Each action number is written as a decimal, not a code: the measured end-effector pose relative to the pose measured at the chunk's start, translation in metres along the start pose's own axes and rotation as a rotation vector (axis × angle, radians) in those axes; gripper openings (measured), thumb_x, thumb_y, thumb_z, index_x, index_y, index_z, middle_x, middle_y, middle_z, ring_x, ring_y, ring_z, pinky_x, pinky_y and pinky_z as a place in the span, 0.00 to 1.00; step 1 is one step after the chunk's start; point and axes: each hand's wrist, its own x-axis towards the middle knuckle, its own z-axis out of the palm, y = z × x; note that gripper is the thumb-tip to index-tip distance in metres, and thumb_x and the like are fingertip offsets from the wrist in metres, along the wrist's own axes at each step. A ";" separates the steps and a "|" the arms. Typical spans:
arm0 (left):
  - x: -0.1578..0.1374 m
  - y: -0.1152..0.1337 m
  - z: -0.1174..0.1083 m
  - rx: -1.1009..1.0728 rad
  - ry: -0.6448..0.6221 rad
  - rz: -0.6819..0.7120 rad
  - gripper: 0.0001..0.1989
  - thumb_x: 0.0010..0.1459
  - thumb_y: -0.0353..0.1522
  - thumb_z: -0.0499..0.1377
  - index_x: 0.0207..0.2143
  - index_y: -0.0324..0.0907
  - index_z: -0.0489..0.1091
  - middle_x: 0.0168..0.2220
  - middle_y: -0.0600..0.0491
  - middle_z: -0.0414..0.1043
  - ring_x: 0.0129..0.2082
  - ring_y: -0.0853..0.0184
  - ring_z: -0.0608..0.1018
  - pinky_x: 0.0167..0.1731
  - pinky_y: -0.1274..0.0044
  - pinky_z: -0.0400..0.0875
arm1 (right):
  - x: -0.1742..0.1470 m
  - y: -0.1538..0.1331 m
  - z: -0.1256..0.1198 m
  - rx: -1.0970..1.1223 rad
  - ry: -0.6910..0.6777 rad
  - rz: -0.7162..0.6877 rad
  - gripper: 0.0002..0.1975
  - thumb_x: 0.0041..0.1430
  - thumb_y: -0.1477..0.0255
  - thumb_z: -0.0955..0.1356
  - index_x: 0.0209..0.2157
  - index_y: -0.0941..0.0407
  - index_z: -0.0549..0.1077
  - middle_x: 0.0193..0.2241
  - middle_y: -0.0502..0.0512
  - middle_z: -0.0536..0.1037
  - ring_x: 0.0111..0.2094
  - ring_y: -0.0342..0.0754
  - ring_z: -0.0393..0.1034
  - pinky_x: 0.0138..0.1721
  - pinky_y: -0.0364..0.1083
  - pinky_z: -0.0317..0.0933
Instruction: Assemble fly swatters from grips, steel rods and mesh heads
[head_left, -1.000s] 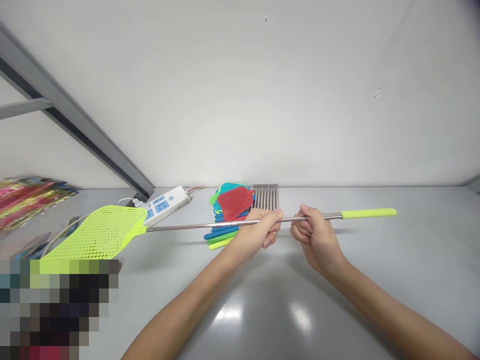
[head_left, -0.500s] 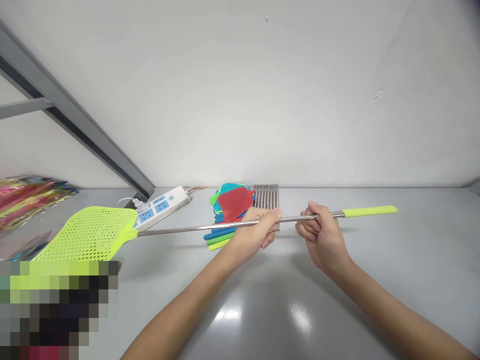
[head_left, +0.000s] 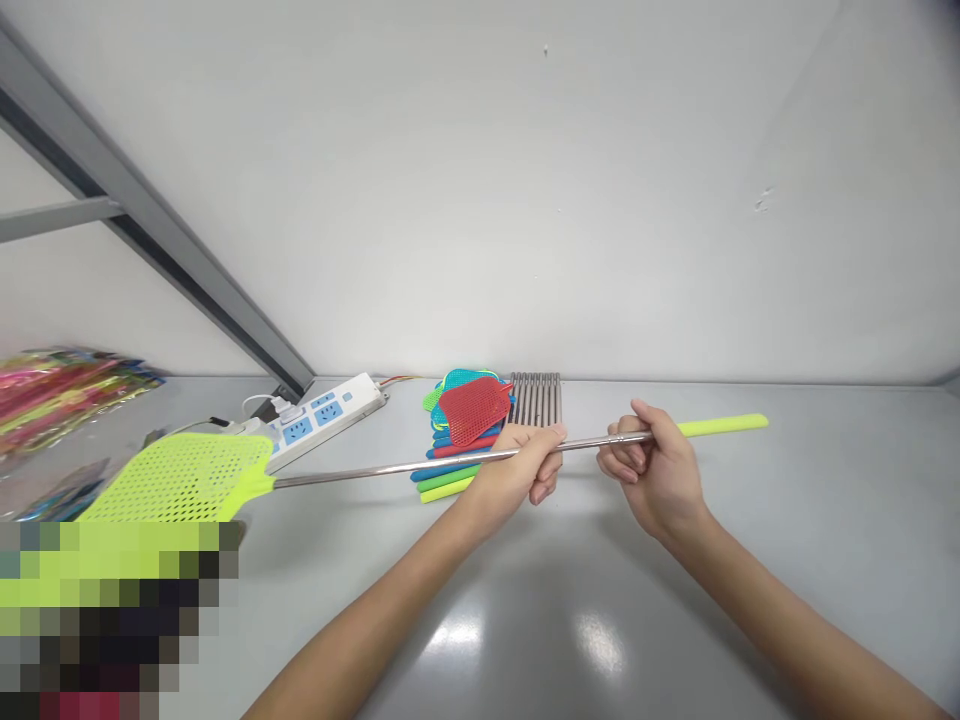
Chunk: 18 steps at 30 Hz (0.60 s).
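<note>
A fly swatter (head_left: 420,467) with a telescopic metal rod spans the view above the table, its yellow-green mesh head at the left and a yellow-green grip at the right. My left hand (head_left: 521,465) is closed around the middle of the rod, thumb along it. Closer to the grip, my right hand (head_left: 656,465) holds the rod with curled fingers. Behind my left hand lie loose swatter heads, a red one (head_left: 474,410) on top of a blue one (head_left: 454,385). Several coloured handle grips (head_left: 450,485) lie below them, beside a row of metal rods (head_left: 536,395).
A white power strip (head_left: 330,415) with a plug and cable lies at the left, behind the swatter's head. Plastic-wrapped colourful packages (head_left: 67,400) are at the far left. A grey metal frame post (head_left: 165,230) slants beside the wall. Part of the lower left is pixelated.
The right hand has slid along the rod toward the grip, now covering the grip's inner end. The grip's outer end sits further left, and the mesh head is slightly lower.
</note>
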 end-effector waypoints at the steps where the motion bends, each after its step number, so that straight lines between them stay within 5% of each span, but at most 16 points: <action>1: -0.001 0.000 0.001 0.022 -0.016 0.000 0.22 0.56 0.39 0.47 0.12 0.40 0.51 0.09 0.60 0.50 0.12 0.76 0.57 0.18 0.80 0.53 | -0.001 0.001 0.001 -0.022 -0.020 0.015 0.24 0.53 0.68 0.60 0.07 0.57 0.50 0.08 0.44 0.46 0.11 0.36 0.41 0.16 0.42 0.37; 7: -0.004 0.000 0.011 0.118 -0.083 -0.013 0.21 0.57 0.40 0.43 0.15 0.40 0.56 0.12 0.59 0.53 0.16 0.74 0.60 0.20 0.80 0.55 | -0.013 0.013 0.004 -0.070 -0.136 0.087 0.24 0.55 0.67 0.57 0.08 0.57 0.51 0.08 0.45 0.46 0.12 0.38 0.43 0.18 0.43 0.40; 18: -0.005 0.003 0.010 0.088 -0.120 -0.048 0.25 0.56 0.43 0.45 0.10 0.40 0.53 0.10 0.59 0.51 0.17 0.73 0.64 0.24 0.79 0.60 | -0.021 0.027 0.005 -0.169 -0.151 0.176 0.23 0.53 0.66 0.59 0.08 0.56 0.49 0.08 0.44 0.46 0.13 0.38 0.41 0.18 0.42 0.39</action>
